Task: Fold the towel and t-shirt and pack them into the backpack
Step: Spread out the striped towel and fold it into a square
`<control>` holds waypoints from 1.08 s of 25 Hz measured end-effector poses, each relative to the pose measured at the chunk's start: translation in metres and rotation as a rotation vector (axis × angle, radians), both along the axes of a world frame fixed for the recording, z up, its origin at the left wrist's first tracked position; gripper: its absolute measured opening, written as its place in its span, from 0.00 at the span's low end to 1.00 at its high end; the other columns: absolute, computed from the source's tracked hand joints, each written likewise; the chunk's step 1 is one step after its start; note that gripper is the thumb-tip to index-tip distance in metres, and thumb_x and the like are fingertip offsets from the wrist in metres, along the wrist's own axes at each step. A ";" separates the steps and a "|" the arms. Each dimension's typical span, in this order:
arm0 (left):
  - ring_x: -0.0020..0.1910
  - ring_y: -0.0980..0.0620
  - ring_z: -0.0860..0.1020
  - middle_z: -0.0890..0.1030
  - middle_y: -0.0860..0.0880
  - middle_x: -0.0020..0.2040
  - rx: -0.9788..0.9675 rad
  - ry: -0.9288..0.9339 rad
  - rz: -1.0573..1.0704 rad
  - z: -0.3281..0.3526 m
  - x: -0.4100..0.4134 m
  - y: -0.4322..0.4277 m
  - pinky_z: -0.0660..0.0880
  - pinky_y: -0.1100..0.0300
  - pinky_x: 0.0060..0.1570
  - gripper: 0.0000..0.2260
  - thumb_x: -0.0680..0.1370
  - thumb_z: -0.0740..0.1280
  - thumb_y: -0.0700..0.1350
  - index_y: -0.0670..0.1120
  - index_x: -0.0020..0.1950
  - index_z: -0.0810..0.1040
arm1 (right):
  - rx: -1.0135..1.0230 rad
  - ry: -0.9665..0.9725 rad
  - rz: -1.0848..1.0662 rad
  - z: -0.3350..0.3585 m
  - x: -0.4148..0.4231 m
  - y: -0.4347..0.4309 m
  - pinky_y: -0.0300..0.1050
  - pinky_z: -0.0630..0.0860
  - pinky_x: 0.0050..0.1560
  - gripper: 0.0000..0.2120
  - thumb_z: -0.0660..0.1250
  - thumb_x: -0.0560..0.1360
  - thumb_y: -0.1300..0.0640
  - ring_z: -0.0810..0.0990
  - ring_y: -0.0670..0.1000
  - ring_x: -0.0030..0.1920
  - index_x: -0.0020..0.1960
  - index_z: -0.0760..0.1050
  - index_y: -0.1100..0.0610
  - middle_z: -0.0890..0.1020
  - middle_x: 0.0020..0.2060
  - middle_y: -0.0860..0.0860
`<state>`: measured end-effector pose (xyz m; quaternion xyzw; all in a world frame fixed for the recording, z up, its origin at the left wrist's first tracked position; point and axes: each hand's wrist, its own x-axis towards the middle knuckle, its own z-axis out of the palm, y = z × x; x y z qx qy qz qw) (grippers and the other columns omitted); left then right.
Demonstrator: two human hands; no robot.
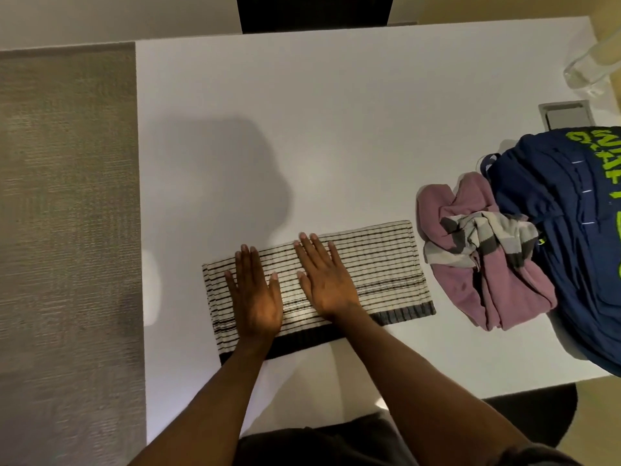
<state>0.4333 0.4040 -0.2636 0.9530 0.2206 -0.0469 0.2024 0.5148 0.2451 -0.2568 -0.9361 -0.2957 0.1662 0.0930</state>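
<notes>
Towel (376,264): folded into a long strip, flat on white table (336,129). Left hand (255,294) and right hand (327,280): palms down on towel, fingers spread, gripping nothing. T-shirt (477,264): crumpled right of towel, against backpack (571,230) beyond.

- Your head camera looked steeply down onto the white table (336,112) from close above.
- Your forearms entered from the frame's bottom edge, pointing toward its top.
</notes>
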 end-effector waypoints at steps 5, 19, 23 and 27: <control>0.85 0.46 0.48 0.50 0.46 0.86 0.052 -0.038 -0.062 -0.002 0.001 0.018 0.51 0.37 0.81 0.30 0.86 0.54 0.53 0.43 0.85 0.50 | -0.042 -0.053 -0.131 -0.002 0.030 -0.063 0.59 0.45 0.83 0.32 0.48 0.87 0.43 0.38 0.51 0.84 0.85 0.39 0.53 0.40 0.84 0.51; 0.85 0.48 0.45 0.49 0.48 0.86 0.079 0.018 -0.211 -0.001 0.060 0.090 0.42 0.40 0.82 0.30 0.86 0.48 0.57 0.46 0.86 0.48 | -0.080 0.052 -0.252 0.010 0.083 -0.096 0.52 0.41 0.83 0.33 0.42 0.85 0.41 0.40 0.53 0.84 0.85 0.42 0.56 0.42 0.84 0.53; 0.82 0.42 0.60 0.63 0.41 0.82 0.086 0.008 -0.262 0.011 0.073 0.123 0.46 0.39 0.80 0.24 0.86 0.53 0.49 0.44 0.82 0.63 | -0.022 -0.093 -0.246 0.021 0.095 -0.099 0.56 0.61 0.79 0.25 0.60 0.83 0.54 0.67 0.60 0.77 0.79 0.65 0.60 0.69 0.78 0.59; 0.63 0.38 0.77 0.81 0.39 0.62 0.161 -0.024 -0.281 0.028 0.082 0.148 0.62 0.38 0.69 0.15 0.82 0.64 0.42 0.42 0.68 0.79 | -0.071 -0.179 -0.205 0.032 0.118 -0.100 0.57 0.68 0.66 0.16 0.66 0.79 0.60 0.79 0.61 0.58 0.67 0.74 0.58 0.81 0.58 0.57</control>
